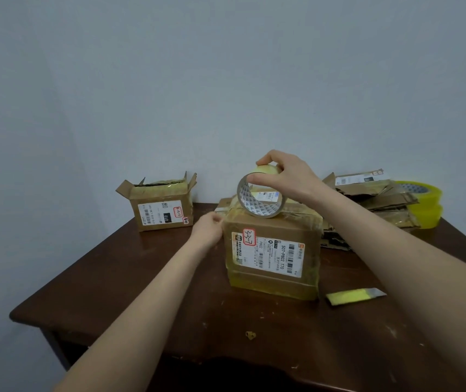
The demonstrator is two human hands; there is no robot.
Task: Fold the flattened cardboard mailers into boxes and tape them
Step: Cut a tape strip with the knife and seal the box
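Standing mid-desk, the box (273, 258) has its labelled side facing near and its top flaps down. Old yellowish tape wraps its edges, so it looks light, hollow and stiff only at the corners. It is best steadied by the side walls or top edges, since pressing mid-panel would likely dent it.

The roll (260, 199) rests on edge on the box top, gripped from above by the right hand (285, 174), with fingers over the rim and thumb at the core. Glossy tape may slip or stick to itself.

The left hand (207, 227) is at the box's top left corner. I cannot tell whether it pinches a tape end or merely presses there; its fingertips are hidden.

On the desk (141, 292) an open box (161, 210) sits far left. Far right are flat mailers (376, 196) and yellow rolls (424, 205). A cutter (353, 296) lies near right.

The box's far side and any drawn tape are unseen.
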